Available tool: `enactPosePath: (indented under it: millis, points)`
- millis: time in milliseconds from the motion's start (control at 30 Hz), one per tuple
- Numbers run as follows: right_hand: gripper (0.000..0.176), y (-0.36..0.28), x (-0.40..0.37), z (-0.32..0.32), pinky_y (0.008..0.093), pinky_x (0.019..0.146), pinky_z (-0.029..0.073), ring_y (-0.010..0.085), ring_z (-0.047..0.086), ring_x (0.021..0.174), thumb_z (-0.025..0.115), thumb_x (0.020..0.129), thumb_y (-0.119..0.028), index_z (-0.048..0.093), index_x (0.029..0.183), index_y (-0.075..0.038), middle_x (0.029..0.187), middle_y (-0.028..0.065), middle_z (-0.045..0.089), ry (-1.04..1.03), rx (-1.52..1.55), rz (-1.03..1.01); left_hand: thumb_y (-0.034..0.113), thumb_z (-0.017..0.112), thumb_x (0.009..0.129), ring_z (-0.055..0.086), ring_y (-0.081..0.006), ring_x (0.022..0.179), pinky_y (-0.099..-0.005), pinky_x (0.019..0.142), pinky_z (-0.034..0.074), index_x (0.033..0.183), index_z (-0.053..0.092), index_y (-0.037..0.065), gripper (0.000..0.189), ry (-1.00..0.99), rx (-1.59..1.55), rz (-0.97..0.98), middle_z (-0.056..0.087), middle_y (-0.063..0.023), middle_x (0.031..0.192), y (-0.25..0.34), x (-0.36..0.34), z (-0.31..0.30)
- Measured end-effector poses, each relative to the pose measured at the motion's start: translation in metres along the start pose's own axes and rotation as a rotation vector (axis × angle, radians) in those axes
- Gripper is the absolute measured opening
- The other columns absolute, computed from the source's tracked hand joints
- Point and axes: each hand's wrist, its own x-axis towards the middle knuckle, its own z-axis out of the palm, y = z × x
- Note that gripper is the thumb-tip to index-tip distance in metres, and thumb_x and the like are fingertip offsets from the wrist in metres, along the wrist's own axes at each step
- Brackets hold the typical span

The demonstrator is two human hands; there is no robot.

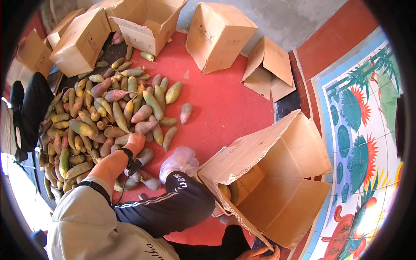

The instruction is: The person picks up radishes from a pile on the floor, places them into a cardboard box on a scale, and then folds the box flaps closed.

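Observation:
A big heap of radishes (78, 128), green, yellowish and pink, lies on the left side of the red floor. My left hand (136, 142), with a dark strap on the wrist, reaches to the heap's near right side. Its fingers are curled at the tip of a long green radish (119, 117), partly hidden. A pink radish (145, 127) lies just beyond it. At the bottom edge, my right hand (261, 254) grips the rim of an open cardboard box (281, 208) tilted on its side. A few radishes (234, 193) show inside that box.
Several cardboard boxes (221, 37) stand along the wall at the back and left. A smaller box (269, 69) sits by the painted tile wall (359, 143). My foot is in a clear plastic bag (180, 162). Another person's dark trouser leg (37, 108) is at the left.

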Motion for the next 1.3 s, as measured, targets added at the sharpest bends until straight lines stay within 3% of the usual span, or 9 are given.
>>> enactPosePath:
  millis: [167, 333, 533, 567, 667, 733, 867, 933, 1300]
  points:
    - [0.035, -0.003, 0.000, 0.000, 0.0427, 0.072, 0.041, 0.0311, 0.050, 0.079, 0.053, 0.090, -0.034, 0.055, 0.095, 0.001, 0.089, 0.0162, 0.052, -0.005, 0.026, 0.043, 0.023, 0.061, 0.081, 0.063, -0.0210, 0.096, -0.0351, 0.076, 0.050, 0.108, 0.063, 0.014, 0.028, -0.217, -0.144, -0.117, 0.066, -0.0066, 0.102, -0.001, 0.007, 0.009]
    - [0.033, -0.007, 0.003, 0.001, 0.0427, 0.074, 0.041, 0.0308, 0.050, 0.080, 0.055, 0.090, -0.032, 0.057, 0.093, 0.001, 0.087, 0.0157, 0.053, 0.022, 0.049, 0.026, 0.019, 0.055, 0.081, 0.063, -0.0240, 0.093, -0.0371, 0.076, 0.051, 0.096, 0.069, 0.011, 0.022, -0.347, -0.211, -0.053, 0.066, -0.0073, 0.097, -0.019, -0.017, -0.004]
    - [0.036, 0.001, -0.002, -0.002, 0.0431, 0.075, 0.041, 0.0313, 0.049, 0.082, 0.054, 0.090, -0.035, 0.058, 0.096, 0.001, 0.088, 0.0160, 0.053, 0.011, 0.054, 0.021, 0.029, 0.061, 0.081, 0.064, -0.0280, 0.086, -0.0395, 0.070, 0.052, 0.091, 0.067, 0.005, 0.026, -0.261, -0.231, 0.412, 0.066, -0.0105, 0.094, -0.057, -0.038, 0.037]
    - [0.038, 0.001, -0.003, -0.002, 0.0432, 0.077, 0.040, 0.0311, 0.048, 0.084, 0.053, 0.090, -0.036, 0.057, 0.098, 0.000, 0.091, 0.0162, 0.052, -0.011, 0.083, 0.040, 0.025, 0.056, 0.085, 0.065, -0.0260, 0.074, -0.0383, 0.063, 0.051, 0.083, 0.063, 0.003, 0.024, -0.146, -0.711, 0.318, 0.066, -0.0113, 0.082, -0.064, -0.064, 0.008]
    - [0.035, 0.002, 0.002, -0.003, 0.0435, 0.070, 0.043, 0.0324, 0.053, 0.077, 0.054, 0.089, -0.035, 0.060, 0.095, 0.000, 0.083, 0.0167, 0.057, 0.037, 0.025, -0.038, 0.022, 0.049, 0.090, 0.063, -0.0199, 0.067, -0.0331, 0.059, 0.050, 0.080, 0.059, 0.002, 0.025, -0.191, -1.228, 0.003, 0.063, -0.0084, 0.074, -0.075, -0.100, -0.041]
    - [0.027, 0.010, -0.013, -0.002, 0.0419, 0.079, 0.037, 0.0315, 0.048, 0.090, 0.051, 0.090, -0.018, 0.052, 0.105, 0.004, 0.095, 0.0159, 0.051, -0.059, 0.079, 0.002, 0.020, 0.045, 0.092, 0.062, -0.0169, 0.064, -0.0305, 0.057, 0.049, 0.078, 0.057, 0.002, 0.026, -0.208, -1.478, -0.153, 0.062, -0.0069, 0.069, -0.077, -0.106, -0.059]
    - [0.028, 0.015, -0.015, 0.001, 0.0430, 0.078, 0.036, 0.0332, 0.047, 0.089, 0.054, 0.087, -0.020, 0.054, 0.103, 0.003, 0.094, 0.0165, 0.052, -0.049, 0.117, 0.006, 0.020, 0.045, 0.093, 0.056, -0.0131, 0.063, -0.0261, 0.061, 0.046, 0.075, 0.056, 0.003, 0.027, -0.027, -1.655, 0.005, 0.060, -0.0047, 0.068, -0.062, -0.124, -0.132]
    - [0.027, 0.015, -0.015, 0.000, 0.0426, 0.078, 0.036, 0.0336, 0.047, 0.089, 0.055, 0.085, -0.020, 0.054, 0.100, 0.002, 0.094, 0.0168, 0.052, -0.062, 0.088, 0.022, 0.020, 0.046, 0.093, 0.055, -0.0129, 0.065, -0.0249, 0.062, 0.044, 0.070, 0.055, 0.004, 0.029, 0.029, -2.082, 0.181, 0.059, -0.0048, 0.069, -0.050, -0.123, -0.169]
    - [0.022, 0.014, -0.015, -0.004, 0.0416, 0.079, 0.036, 0.0311, 0.047, 0.087, 0.057, 0.078, -0.015, 0.053, 0.096, -0.003, 0.091, 0.0131, 0.053, -0.036, 0.152, -0.012, 0.025, 0.043, 0.095, 0.051, -0.0163, 0.075, -0.0305, 0.074, 0.041, 0.076, 0.050, 0.005, 0.029, 0.427, -1.917, 1.030, 0.055, -0.0080, 0.075, -0.003, -0.175, -0.386]
